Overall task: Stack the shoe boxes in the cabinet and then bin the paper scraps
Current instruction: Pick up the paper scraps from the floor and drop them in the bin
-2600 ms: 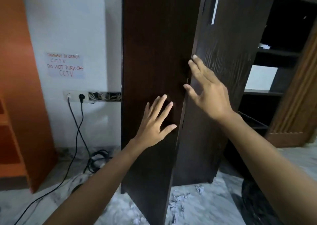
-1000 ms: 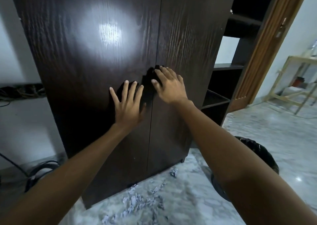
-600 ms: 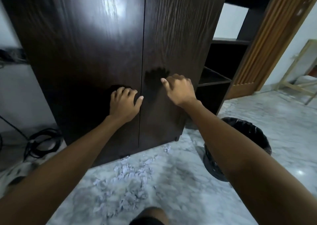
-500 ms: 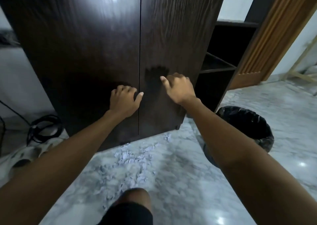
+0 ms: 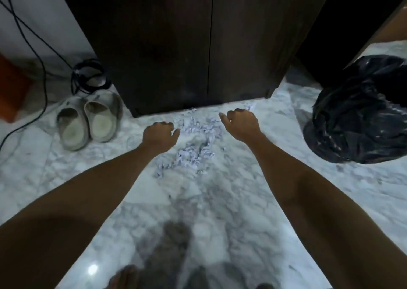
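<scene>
**Doors shut, scraps next**

Both cabinet (image 5: pixel 211 46) doors are closed, so I judge the boxes stowed; none show. The left hand (image 5: pixel 160 135) and right hand (image 5: pixel 242 124) hover over the paper scraps (image 5: pixel 193 143), fingers loosely curled, holding nothing. The scraps are small, crumpled, pale bits strewn on glossy marble floor (image 5: pixel 220 200) just before the cabinet. Best to sweep them together into one heap, cup both palms, then carry to the black-bagged bin (image 5: pixel 356 116) on the right. Grey slippers (image 5: pixel 88 121) sit left.
</scene>
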